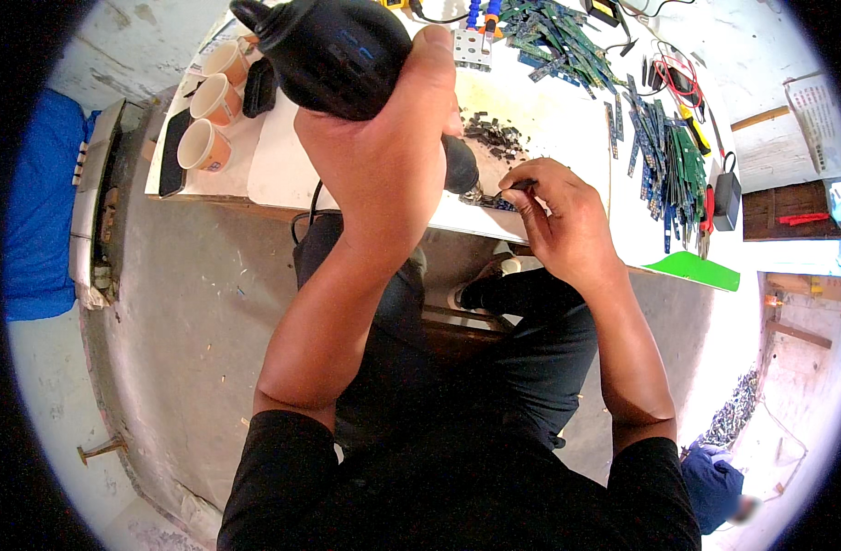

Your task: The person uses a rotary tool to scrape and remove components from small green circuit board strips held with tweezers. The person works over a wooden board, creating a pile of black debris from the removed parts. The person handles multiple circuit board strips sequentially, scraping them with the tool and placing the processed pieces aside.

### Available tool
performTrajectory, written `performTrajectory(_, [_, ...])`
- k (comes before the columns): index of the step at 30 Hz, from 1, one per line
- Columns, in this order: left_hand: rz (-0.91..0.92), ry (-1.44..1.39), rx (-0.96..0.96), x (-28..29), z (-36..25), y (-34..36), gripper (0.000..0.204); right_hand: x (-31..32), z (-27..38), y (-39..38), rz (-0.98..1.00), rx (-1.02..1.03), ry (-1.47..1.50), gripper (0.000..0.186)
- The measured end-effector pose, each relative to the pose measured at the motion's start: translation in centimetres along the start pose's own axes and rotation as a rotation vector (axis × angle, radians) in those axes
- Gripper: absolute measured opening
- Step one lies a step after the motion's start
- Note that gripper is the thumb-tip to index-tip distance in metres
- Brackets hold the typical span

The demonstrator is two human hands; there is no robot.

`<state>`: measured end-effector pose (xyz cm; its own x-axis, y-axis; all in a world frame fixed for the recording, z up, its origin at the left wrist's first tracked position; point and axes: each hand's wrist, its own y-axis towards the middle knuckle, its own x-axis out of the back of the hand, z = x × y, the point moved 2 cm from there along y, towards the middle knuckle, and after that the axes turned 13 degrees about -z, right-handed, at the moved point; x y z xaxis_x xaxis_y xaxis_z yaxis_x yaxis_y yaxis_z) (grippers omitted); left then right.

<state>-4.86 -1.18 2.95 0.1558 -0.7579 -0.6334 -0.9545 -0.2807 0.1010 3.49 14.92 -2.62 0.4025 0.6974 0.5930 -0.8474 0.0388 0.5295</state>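
- Left hand (379,161), upper centre of the frame: fingers curled firmly round a black tool (338,55), thumb along its body
- Tool: bulky end at upper left of centre, dark nozzle (459,165) pointing toward the right hand
- Right hand (572,220), right of centre: thumb and forefinger nearly together, pinching a small dark piece (521,185), its kind too small to tell
- Blue board (504,205) just below that pinch, at the lower edge of the table (567,133)
- Black chips (494,138) scattered above it
- Green strips (553,41) piled at upper right
- Cups (203,147) at upper left
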Motion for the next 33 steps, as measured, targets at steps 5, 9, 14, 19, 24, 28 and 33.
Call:
performTrajectory(5, [0.021,0.007,-0.012,0.0,0.0,-0.1,0.018,0.0,0.1,0.0,0.001,-0.007,0.001,0.013])
performTrajectory(9, [0.022,0.010,0.010,-0.6,-1.0,-0.5,0.018,0.1,0.2,0.1,0.007,-0.001,-0.005,0.013])
performTrajectory(14, [-0.005,0.061,-0.058,0.0,0.2,0.2,0.017,0.0,0.1,0.1,0.001,0.002,0.002,0.013])
performTrajectory(19, [0.003,0.047,-0.061,0.1,0.1,0.1,0.016,0.1,0.3,0.1,0.010,-0.004,-0.002,0.013])
performTrajectory(24, [-0.001,0.050,-0.057,0.2,0.2,0.2,0.017,0.1,0.2,0.1,0.013,-0.009,-0.003,0.013])
performTrajectory(28, [-0.029,0.026,-0.021,-0.1,0.1,-0.1,0.019,0.1,-0.1,0.0,0.008,-0.005,-0.008,0.013])
performTrajectory(33, [-0.035,-0.080,-0.020,0.4,0.1,0.4,0.015,0.3,0.1,0.3,-0.109,-0.077,-0.062,0.012])
